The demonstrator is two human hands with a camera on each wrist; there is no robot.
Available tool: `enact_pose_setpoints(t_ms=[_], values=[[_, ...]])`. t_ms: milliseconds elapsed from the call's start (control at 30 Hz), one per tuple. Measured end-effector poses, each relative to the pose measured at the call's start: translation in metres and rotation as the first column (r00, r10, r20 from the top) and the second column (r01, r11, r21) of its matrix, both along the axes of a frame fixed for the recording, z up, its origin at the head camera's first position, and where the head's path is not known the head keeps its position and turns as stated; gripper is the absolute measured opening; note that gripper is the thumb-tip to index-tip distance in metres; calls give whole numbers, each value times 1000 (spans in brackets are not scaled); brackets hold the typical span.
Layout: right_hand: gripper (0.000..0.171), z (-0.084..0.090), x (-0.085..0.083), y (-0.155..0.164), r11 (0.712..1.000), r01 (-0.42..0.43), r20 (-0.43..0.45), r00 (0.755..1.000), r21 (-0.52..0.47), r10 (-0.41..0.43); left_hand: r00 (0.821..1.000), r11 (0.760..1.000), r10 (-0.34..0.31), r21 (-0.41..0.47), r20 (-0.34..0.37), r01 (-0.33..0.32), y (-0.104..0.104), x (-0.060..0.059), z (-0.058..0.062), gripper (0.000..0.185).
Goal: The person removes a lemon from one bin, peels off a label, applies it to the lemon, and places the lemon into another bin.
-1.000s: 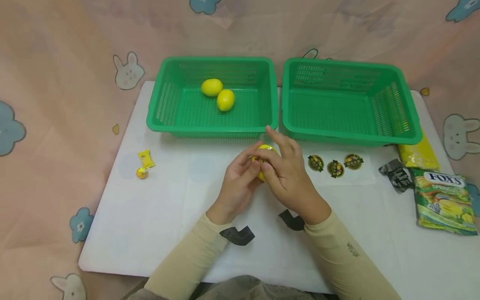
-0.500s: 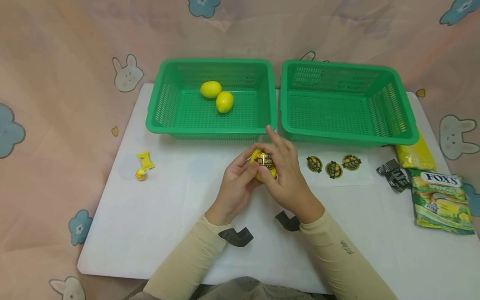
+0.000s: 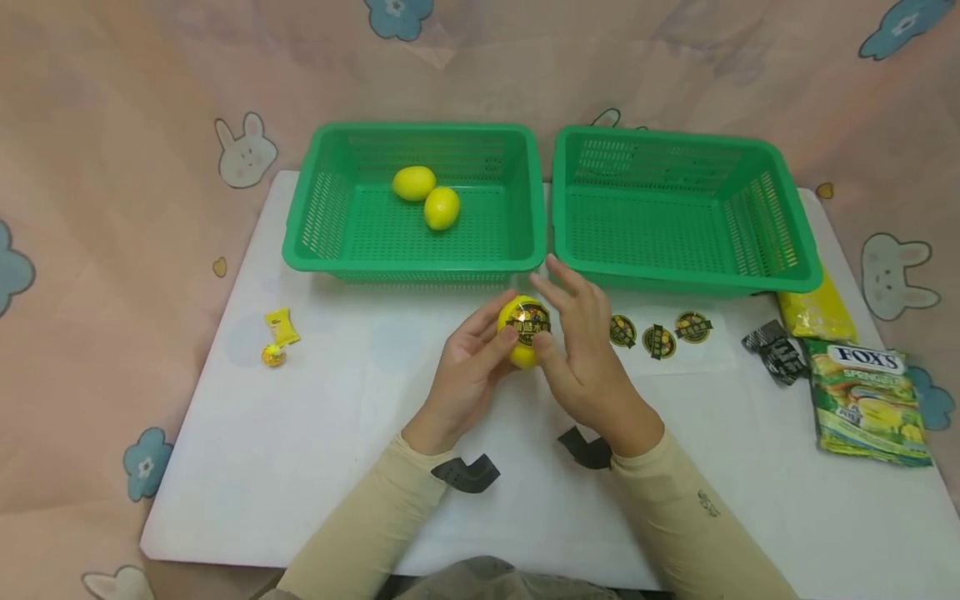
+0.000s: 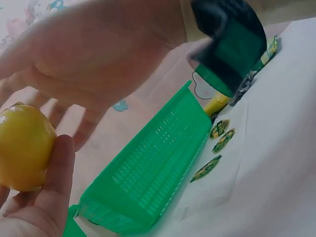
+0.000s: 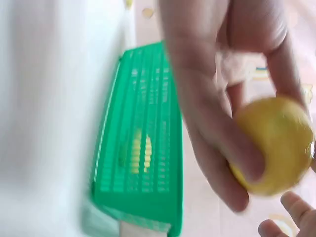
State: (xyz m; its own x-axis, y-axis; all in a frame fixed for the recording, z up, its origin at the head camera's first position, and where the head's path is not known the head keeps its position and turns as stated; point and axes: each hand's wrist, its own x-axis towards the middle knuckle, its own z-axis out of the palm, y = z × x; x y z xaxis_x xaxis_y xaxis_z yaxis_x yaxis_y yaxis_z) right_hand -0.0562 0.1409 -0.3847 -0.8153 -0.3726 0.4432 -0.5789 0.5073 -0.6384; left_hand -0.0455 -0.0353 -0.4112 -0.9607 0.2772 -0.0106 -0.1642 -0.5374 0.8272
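Head: one lemon (image 3: 522, 356) bearing a round sticker (image 3: 529, 322), in front of the left green basket (image 3: 412, 266), near its right corner; left hand (image 3: 467, 367) gripping it; right hand (image 3: 592, 358) beside, fingers extended, contact uncertain.
Left wrist: lemon glossy; probably light, firm, slightly slippery.
Right wrist: lemon's sides likely the best hold, sparing the sticker.

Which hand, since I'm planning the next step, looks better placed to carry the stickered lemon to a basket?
Probably the left hand: its thumb and fingers grip the lemon. The right hand has its fingers spread beside it, so it would likely need to take hold first.
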Motion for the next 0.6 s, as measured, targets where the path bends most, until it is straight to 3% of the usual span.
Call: enact_pose_setpoints(t_ms=[100, 167, 267, 467, 533, 600], values=[[49, -4, 1, -5, 1000, -9, 23, 1000, -8, 9, 1000, 1000, 4, 18, 12, -5, 0, 1, 0, 77], [46, -8, 2, -8, 1000, 0, 46, 999, 6, -1, 999, 1000, 14, 16, 32, -15, -1, 3, 1, 64], [61, -11, 2, -12, 999, 16, 77, 997, 33, -19, 998, 1000, 31, -9, 48, -30, -3, 5, 4, 52], [118, -5, -3, -2, 978, 41, 253, 963, 206, -93, 997, 996, 72, -47, 31, -71, -6, 0, 6, 50], [116, 0, -8, 14, 967, 85, 264, 953, 239, -149, 996, 995, 89, -57, 31, -87, -7, -2, 6, 51], [102, 7, -16, 36, 954, 185, 219, 946, 237, -238, 994, 993, 105, -66, 34, -103, -9, -4, 5, 52]])
